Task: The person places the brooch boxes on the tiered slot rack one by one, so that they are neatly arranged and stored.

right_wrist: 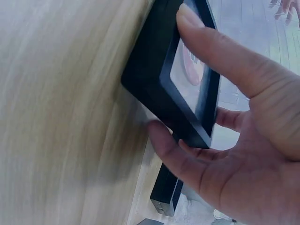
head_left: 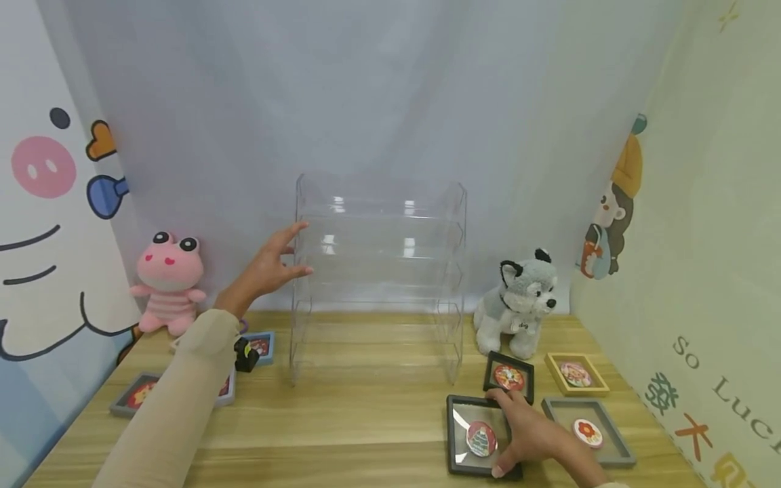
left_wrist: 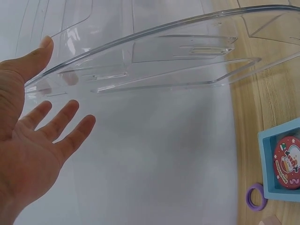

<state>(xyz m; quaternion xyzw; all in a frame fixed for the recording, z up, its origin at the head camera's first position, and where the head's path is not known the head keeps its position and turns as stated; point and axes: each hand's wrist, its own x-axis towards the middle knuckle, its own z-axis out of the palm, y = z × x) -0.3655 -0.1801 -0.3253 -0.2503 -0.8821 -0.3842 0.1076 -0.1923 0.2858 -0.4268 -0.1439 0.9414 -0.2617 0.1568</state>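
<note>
At the far left, a pink frog plush point(head_left: 169, 278) sits near the back of the wooden table point(head_left: 342, 420), with a grey frame point(head_left: 120, 407) holding a red badge lying in front of it. The left forearm's beige sleeve point(head_left: 165, 400) crosses over and partly hides a pale purple frame point(head_left: 230, 393). Just right of it lie a small black object point(head_left: 247, 357) and a blue frame point(head_left: 271, 349) with a red badge, a purple ring point(left_wrist: 249, 199) beside it. Above these, the left hand point(head_left: 271, 263) reaches to the left side of a clear tiered acrylic rack point(head_left: 378, 251), thumb and fingers spread around its edge; whether they touch it I cannot tell. The rack stands upright mid-table. Right of it, at the front, the right hand point(head_left: 526, 428) pinches a black frame point(head_left: 450, 437) with a Christmas-tree badge point(head_left: 481, 439) between thumb and fingers. Just behind lies a smaller black frame point(head_left: 515, 360), and behind that sits a grey-and-white husky plush point(head_left: 517, 305). Farthest right, a yellow frame point(head_left: 586, 392) lies behind a grey one with a red flower badge point(head_left: 588, 432).
</note>
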